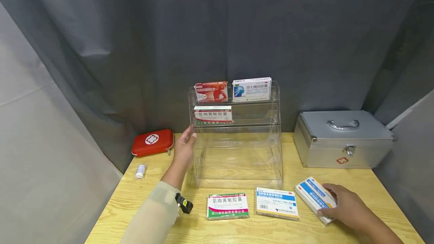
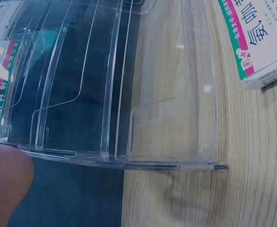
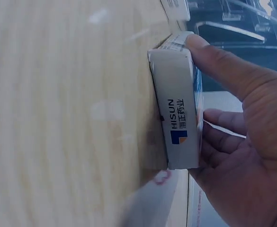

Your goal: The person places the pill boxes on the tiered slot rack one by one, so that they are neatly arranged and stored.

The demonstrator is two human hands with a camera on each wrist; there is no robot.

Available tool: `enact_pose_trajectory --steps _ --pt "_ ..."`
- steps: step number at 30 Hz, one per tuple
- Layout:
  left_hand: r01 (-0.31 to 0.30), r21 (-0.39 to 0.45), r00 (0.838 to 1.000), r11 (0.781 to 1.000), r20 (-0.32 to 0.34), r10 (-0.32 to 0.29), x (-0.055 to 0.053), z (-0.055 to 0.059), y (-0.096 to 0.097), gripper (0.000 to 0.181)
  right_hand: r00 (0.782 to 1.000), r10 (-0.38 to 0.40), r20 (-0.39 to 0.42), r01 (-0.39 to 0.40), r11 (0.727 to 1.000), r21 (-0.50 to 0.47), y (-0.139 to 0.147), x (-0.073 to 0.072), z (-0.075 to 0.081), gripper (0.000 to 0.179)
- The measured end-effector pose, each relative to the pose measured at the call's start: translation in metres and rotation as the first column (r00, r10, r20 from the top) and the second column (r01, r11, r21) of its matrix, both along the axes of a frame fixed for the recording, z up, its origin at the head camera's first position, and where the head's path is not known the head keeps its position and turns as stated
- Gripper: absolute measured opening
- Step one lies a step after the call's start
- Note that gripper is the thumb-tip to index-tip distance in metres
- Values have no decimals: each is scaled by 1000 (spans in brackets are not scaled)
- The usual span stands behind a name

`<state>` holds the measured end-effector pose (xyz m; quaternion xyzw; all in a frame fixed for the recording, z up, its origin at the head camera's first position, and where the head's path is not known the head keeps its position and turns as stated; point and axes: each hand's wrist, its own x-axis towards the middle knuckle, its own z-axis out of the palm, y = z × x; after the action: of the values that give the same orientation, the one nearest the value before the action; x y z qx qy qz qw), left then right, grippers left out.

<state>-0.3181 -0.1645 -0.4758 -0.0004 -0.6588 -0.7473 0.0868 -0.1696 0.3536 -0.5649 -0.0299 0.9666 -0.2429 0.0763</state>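
Note:
A clear plastic tiered display rack [image 1: 237, 153] stands mid-table, with medicine boxes in its upper tiers. My left hand [image 1: 184, 148] grips the rack's left side; in the left wrist view only part of that hand [image 2: 5, 182] shows at the rack's edge. At the front right, my right hand [image 1: 349, 204] holds a blue-and-white medicine box [image 1: 315, 199] between thumb and fingers. The right wrist view shows the end of this box [image 3: 176, 113] marked HISUN, the thumb on its upper edge. Whether the box still touches the table, I cannot tell.
A green-and-pink medicine box [image 1: 228, 206] and another blue-and-white box [image 1: 277, 203] lie before the rack. At left are a red first-aid case [image 1: 152, 143] and a small white wrapped roll [image 1: 140, 171]. A silver metal case [image 1: 344, 138] stands back right.

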Motion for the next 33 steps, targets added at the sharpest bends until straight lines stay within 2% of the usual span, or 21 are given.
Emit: enact_pose_trajectory --steps 4,8,14,18,23,28,33 --pt "0 2 1000 1000 -5 0 -1 -2 0 53 1000 -27 4 27 1000 13 12 -5 1 121" --pt "1 3 1000 1000 -10 0 -1 -3 1 53 998 -60 23 60 998 20 26 -3 1 121" --pt "1 -7 1000 1000 -9 -1 0 -3 1 53 995 -53 87 51 998 22 36 3 -1 117" --pt "-4 -14 1000 1000 -14 3 0 -2 0 53 994 -53 101 51 998 23 37 5 -6 116" --pt "-4 -1 1000 1000 -16 4 -1 -2 -1 54 988 -83 129 88 995 -36 40 -1 -7 120" --pt "-8 1 1000 1000 -8 8 0 -1 1 52 976 -163 141 182 975 -129 46 -3 -6 105" --pt "-16 -2 1000 1000 -9 16 0 1 1 51 974 -225 33 227 960 -165 52 -2 1 78"
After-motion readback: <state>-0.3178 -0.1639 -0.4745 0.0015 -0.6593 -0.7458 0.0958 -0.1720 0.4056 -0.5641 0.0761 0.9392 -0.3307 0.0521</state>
